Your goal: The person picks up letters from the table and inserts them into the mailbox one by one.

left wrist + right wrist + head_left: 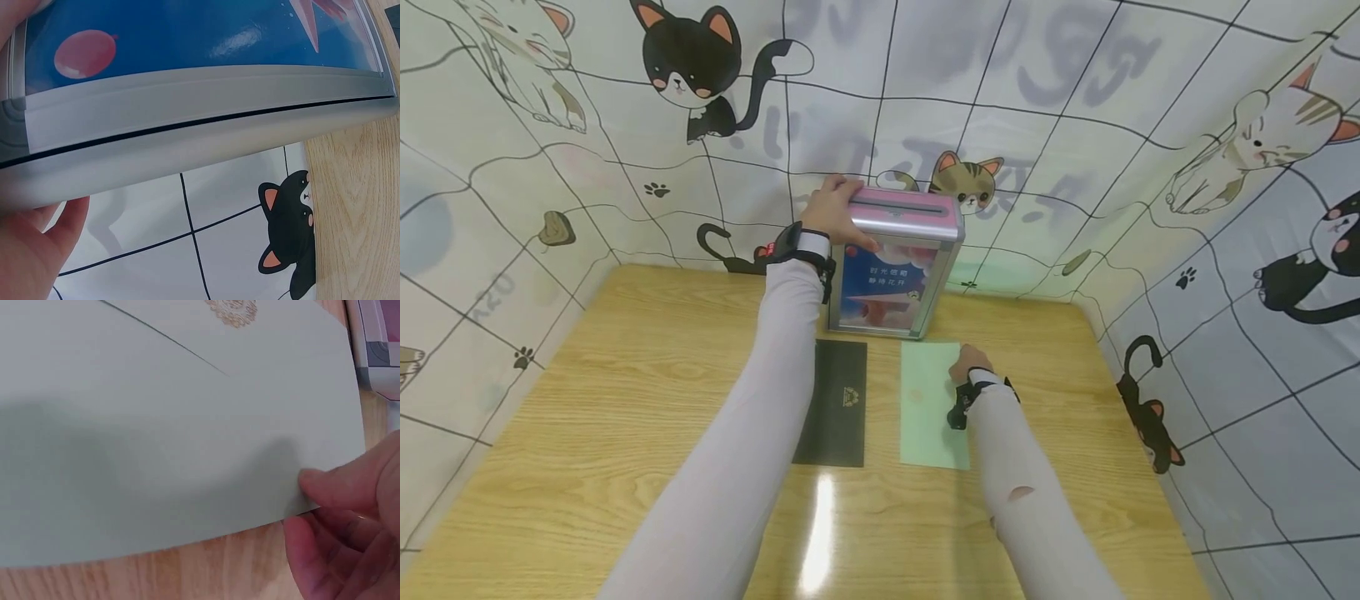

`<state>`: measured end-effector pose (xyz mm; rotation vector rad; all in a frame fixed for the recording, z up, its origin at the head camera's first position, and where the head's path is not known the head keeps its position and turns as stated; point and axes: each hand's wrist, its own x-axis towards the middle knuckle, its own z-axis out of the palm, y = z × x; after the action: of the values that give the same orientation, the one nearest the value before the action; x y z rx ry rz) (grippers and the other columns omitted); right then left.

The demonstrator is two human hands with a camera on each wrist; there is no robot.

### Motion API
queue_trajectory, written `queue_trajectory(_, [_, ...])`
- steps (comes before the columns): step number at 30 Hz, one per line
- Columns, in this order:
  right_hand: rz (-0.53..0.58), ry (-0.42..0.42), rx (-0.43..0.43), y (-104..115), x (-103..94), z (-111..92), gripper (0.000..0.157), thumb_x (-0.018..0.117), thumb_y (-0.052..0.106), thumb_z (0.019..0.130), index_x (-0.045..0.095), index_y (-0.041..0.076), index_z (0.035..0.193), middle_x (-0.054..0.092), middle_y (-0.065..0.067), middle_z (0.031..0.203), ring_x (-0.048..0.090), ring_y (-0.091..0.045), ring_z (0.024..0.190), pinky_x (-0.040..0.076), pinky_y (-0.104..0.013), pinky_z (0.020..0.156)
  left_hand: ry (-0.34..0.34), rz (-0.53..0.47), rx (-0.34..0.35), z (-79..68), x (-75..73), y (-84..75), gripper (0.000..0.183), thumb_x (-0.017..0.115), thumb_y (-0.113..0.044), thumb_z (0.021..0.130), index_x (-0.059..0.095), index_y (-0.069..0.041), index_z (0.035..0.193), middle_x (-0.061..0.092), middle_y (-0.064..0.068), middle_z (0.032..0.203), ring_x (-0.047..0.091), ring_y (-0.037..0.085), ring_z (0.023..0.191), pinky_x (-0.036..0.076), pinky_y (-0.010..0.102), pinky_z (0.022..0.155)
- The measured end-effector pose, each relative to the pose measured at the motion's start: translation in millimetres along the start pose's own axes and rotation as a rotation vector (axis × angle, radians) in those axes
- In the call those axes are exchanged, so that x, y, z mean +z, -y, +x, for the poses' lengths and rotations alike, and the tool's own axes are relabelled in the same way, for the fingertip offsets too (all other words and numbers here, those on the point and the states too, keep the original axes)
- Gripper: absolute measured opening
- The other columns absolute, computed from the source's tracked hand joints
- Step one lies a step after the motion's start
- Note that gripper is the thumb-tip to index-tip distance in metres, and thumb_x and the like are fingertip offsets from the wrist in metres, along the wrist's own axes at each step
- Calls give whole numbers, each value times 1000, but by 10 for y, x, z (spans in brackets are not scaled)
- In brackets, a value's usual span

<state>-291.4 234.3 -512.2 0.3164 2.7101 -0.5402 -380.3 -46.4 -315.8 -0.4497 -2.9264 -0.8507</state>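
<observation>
A letter box (pixel 891 267) with a silver frame, a pink slotted top and a blue picture front stands upright at the back of the table. My left hand (pixel 831 212) grips its upper left corner; in the left wrist view, thumb and fingers lie on either side of the silver edge (pixel 206 128). In front of the box lies a pale green envelope (pixel 931 429), its flap and gold seal showing in the right wrist view. My right hand (pixel 353 525) pinches the envelope's edge between thumb and finger near a corner.
Left of the green envelope a black envelope (pixel 844 433) with a gold mark lies flat on the wooden table (pixel 647 400), partly covered by my left arm. A cat-printed cloth (pixel 850 108) hangs behind and on both sides of the table.
</observation>
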Motion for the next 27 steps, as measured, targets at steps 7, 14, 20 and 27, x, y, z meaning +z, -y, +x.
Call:
queue_trajectory(7, [0,-34,-17,-88,-211,-17,12,48,7,84,55,-3,84,48,-9,77,44,-22,69,36,-31,59,1,4,2,-27,-2,-17,109,83,-45,52,28,-23,143,17,6,148,29,31,128,36,42,97])
queue_trajectory(14, [9,5,29,-90,-415,-38,33,44,12,89,56,-6,114,58,-20,112,51,-27,88,45,-36,75,-3,3,1,-23,-19,-22,108,83,-43,53,28,-22,143,17,7,149,29,31,127,36,43,97])
queue_trajectory(20, [10,-11,15,-357,-353,406,35,46,15,87,59,-2,114,60,-18,112,54,-28,87,47,-38,73,2,7,8,3,9,7,108,83,-44,53,28,-22,143,17,7,148,29,32,127,36,43,97])
queue_trajectory(27, [-40,-24,-83,-962,-267,1221,43,48,25,86,58,-2,118,59,-19,115,56,-33,94,48,-46,76,-9,20,15,63,33,35,107,83,-44,53,30,-22,143,19,8,147,31,33,126,36,44,97])
